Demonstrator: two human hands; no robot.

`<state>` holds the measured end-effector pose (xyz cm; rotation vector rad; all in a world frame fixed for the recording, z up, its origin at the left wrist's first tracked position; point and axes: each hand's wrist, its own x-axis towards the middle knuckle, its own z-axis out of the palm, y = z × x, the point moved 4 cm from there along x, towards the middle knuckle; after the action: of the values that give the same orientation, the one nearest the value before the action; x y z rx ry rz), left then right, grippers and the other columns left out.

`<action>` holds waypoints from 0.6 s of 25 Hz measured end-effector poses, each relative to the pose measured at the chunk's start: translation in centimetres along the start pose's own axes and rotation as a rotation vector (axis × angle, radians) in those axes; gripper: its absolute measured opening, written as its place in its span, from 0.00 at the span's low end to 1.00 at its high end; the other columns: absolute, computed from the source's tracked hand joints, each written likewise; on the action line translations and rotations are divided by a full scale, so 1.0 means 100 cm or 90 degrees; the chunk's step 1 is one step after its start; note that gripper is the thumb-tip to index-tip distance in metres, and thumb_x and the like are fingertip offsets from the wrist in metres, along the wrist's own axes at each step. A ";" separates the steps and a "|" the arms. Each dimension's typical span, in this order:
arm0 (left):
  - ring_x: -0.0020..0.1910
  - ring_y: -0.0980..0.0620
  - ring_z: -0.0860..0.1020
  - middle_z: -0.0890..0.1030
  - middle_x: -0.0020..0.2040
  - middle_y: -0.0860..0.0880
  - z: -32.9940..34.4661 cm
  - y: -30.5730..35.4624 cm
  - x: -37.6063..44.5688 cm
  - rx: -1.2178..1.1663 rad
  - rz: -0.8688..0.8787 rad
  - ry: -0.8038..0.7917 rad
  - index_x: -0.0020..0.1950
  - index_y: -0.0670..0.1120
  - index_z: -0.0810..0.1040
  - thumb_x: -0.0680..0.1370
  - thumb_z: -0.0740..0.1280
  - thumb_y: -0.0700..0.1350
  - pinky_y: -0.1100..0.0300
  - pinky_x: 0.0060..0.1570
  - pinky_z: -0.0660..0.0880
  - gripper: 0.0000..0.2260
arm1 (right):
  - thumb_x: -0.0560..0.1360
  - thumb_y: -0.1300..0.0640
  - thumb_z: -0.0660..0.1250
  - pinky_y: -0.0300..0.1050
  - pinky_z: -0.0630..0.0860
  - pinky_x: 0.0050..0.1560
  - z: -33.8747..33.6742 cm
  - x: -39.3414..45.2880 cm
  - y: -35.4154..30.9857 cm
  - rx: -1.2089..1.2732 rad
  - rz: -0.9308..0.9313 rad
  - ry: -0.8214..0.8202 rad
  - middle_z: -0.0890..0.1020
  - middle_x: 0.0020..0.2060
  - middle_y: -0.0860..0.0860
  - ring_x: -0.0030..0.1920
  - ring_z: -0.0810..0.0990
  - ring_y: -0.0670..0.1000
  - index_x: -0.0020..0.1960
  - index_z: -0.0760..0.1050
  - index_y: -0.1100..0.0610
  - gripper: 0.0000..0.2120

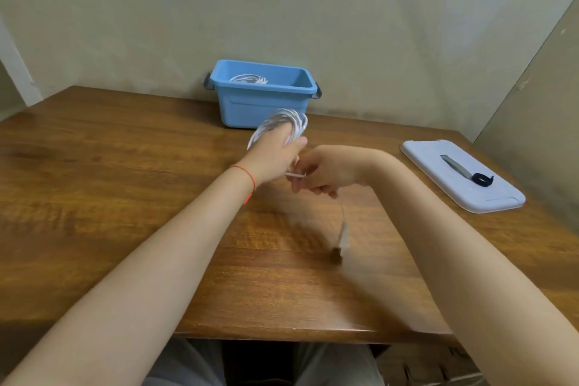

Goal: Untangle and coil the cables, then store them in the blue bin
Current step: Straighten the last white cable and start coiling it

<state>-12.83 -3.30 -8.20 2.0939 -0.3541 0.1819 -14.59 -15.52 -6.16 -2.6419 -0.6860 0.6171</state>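
white cable coil (279, 127) stands upright, loops around left hand (273, 157) | right hand (322, 174) pinches loose end, tail hanging blurred | blue bin (262, 103) behind

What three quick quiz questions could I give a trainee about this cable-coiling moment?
1. True or false: the blue bin already holds a coiled white cable.
2. Which hand carries the white coil wound round it? A) left hand B) right hand
3. Fill in: the pale lid lies to the ___ of the bin, with a strap on it.

Key: 1 true; 2 A; 3 right.
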 end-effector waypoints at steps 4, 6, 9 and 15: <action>0.20 0.50 0.72 0.75 0.28 0.47 0.008 -0.005 -0.008 0.088 -0.102 -0.151 0.41 0.47 0.72 0.83 0.58 0.54 0.62 0.25 0.71 0.15 | 0.76 0.54 0.70 0.41 0.74 0.39 -0.020 -0.008 0.010 -0.036 0.003 0.063 0.78 0.35 0.49 0.35 0.74 0.47 0.44 0.85 0.47 0.05; 0.17 0.54 0.63 0.66 0.25 0.48 0.011 -0.005 -0.015 -0.087 -0.174 -0.190 0.41 0.46 0.70 0.83 0.59 0.58 0.66 0.20 0.61 0.18 | 0.75 0.54 0.72 0.42 0.73 0.40 -0.026 -0.010 0.016 0.001 -0.012 0.128 0.79 0.33 0.47 0.33 0.75 0.46 0.42 0.84 0.48 0.04; 0.16 0.57 0.59 0.61 0.22 0.52 0.014 -0.009 -0.022 -0.400 -0.161 -0.326 0.40 0.47 0.68 0.83 0.61 0.56 0.65 0.21 0.57 0.16 | 0.74 0.53 0.74 0.40 0.72 0.34 -0.034 -0.010 0.029 0.155 -0.048 0.324 0.77 0.30 0.48 0.27 0.73 0.43 0.42 0.78 0.58 0.10; 0.14 0.59 0.63 0.63 0.19 0.55 0.022 -0.026 -0.016 -0.866 -0.212 -0.397 0.37 0.46 0.68 0.83 0.56 0.48 0.66 0.21 0.63 0.16 | 0.79 0.38 0.62 0.62 0.80 0.55 0.012 0.019 0.052 0.613 -0.041 0.256 0.82 0.47 0.59 0.47 0.82 0.58 0.54 0.76 0.58 0.22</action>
<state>-13.57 -3.68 -11.88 0.7689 -0.3320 -0.7409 -11.69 -18.58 -10.00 -1.7459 -0.2406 0.2644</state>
